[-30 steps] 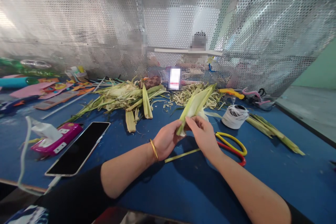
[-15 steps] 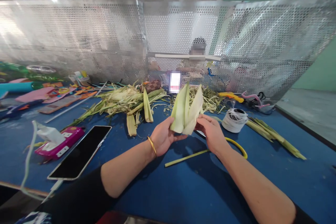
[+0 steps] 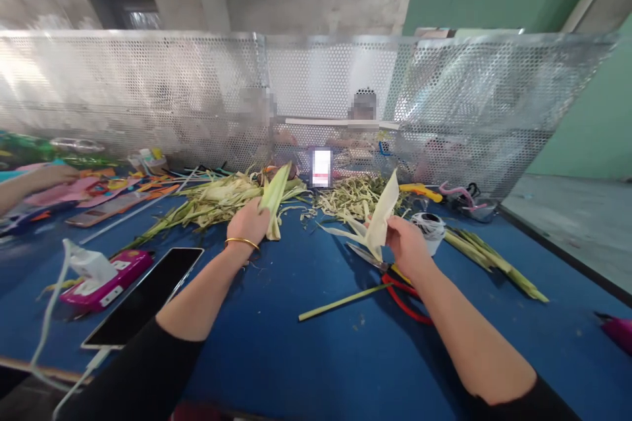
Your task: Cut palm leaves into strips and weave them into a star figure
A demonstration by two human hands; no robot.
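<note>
My left hand [image 3: 248, 222], a gold bangle on its wrist, is at the front of the husk pile, with its fingers closed on a green corn husk [image 3: 278, 197]; its fingertips are partly hidden. My right hand [image 3: 409, 243] pinches a pale corn husk [image 3: 382, 218] upright by its lower side, with thin strips spreading left from its base. Below that husk lie scissors [image 3: 407, 299] with red and yellow handles, partly covered by my right hand. A thin green stalk [image 3: 340, 302] lies on the blue table just left of the handles.
A heap of husks [image 3: 217, 200] and a heap of shreds [image 3: 353, 196] lie ahead, before a perforated metal screen [image 3: 197, 92]. White twine [image 3: 428, 227] and stalks [image 3: 498, 260] are right. A phone [image 3: 148, 299] and pink power strip [image 3: 106, 283] are left; another person's hand [image 3: 52, 177] is far left.
My hands have separated. The left has gone left to the husk pile with green husk, while the right keeps the pale husk, shifted slightly right. The scissors are now uncovered; another person's hand appears at left.
</note>
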